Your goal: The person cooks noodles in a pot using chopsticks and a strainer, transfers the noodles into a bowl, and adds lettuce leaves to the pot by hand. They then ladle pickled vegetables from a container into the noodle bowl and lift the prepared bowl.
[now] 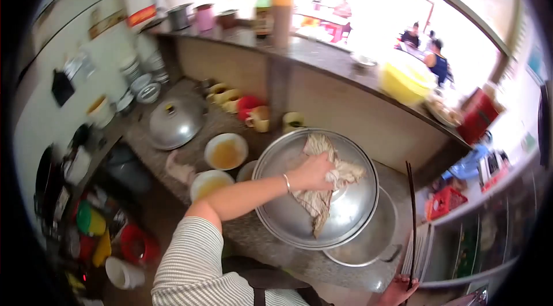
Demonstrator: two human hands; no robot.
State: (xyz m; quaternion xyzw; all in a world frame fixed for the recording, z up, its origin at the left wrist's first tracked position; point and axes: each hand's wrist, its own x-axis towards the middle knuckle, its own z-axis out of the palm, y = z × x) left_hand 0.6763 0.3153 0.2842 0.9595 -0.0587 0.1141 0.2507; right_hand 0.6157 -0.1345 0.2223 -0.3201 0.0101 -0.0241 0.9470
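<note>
My left hand (311, 172) is closed around a crumpled, stained cloth (314, 209) at the middle of a large round metal lid (282, 214). The lid's knob is hidden under the cloth and fingers. Beneath the lid, offset to the right, is a wide metal pot (387, 219) with a side handle; its contents are mostly covered. At the lower right edge, my right hand (398, 291) grips a pair of long dark chopsticks (412, 219), held upright beside the pot. Two bowls of yellowish broth (226, 151) (211, 185) stand left of the lid.
A smaller domed lid (175, 124) lies on the counter at left, near several seasoning containers (230, 101). Above runs a ledge (322, 58) with bottles (282, 12) and a yellow basin (406, 78). A glass-fronted case (484, 237) stands right. People (436, 61) sit beyond the opening.
</note>
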